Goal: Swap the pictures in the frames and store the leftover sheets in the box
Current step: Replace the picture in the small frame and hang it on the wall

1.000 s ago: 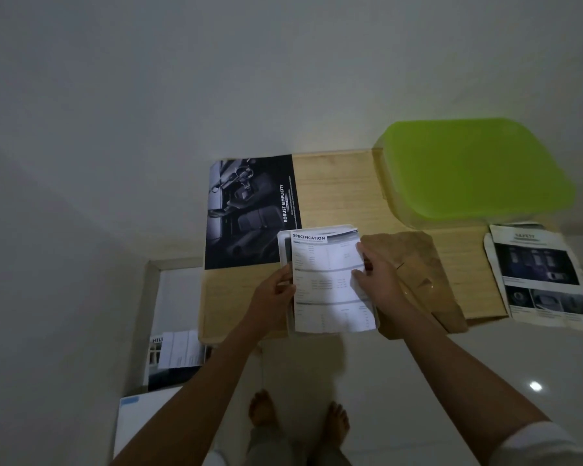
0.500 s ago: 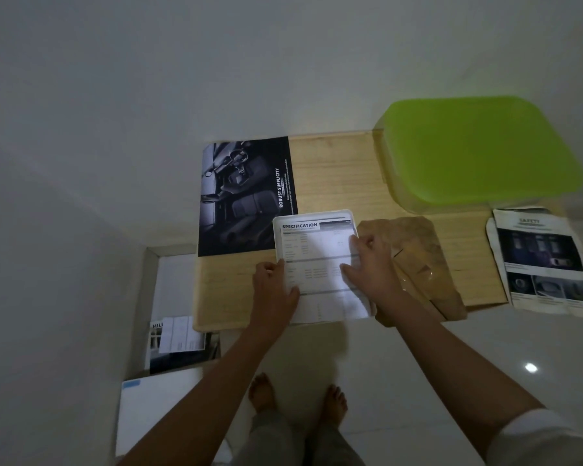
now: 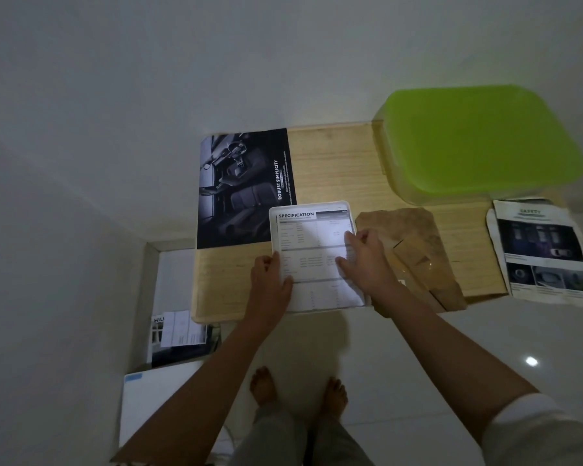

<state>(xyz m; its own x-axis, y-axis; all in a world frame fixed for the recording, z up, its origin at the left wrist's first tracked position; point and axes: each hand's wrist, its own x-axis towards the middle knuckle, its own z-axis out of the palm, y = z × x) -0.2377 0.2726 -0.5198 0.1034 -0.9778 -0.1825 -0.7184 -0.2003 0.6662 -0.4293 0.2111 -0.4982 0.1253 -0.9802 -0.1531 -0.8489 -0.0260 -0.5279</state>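
Observation:
A white "SPECIFICATION" sheet (image 3: 312, 237) lies over a white-rimmed picture frame (image 3: 347, 207) at the front middle of the wooden table (image 3: 334, 163). My left hand (image 3: 270, 280) presses flat on the sheet's left edge. My right hand (image 3: 364, 260) presses its right side with fingers bent. A brown backing board (image 3: 414, 243) lies just right of the frame. A dark "ROBUST SIMPLICITY" sheet (image 3: 243, 183) rests at the table's left. A "SAFETY" sheet (image 3: 546, 250) hangs off the right end. A clear box with a green lid (image 3: 478, 139) stands at the back right.
Low on the left, below the table, several printed sheets (image 3: 179, 331) and a white board (image 3: 152, 408) lie on the floor. My bare feet (image 3: 297, 391) stand on the white tiles in front of the table. A white wall runs behind.
The sheet has gone from being held tilted above the frame to lying flat on it. Both hands have moved from gripping its edges to pressing on top.

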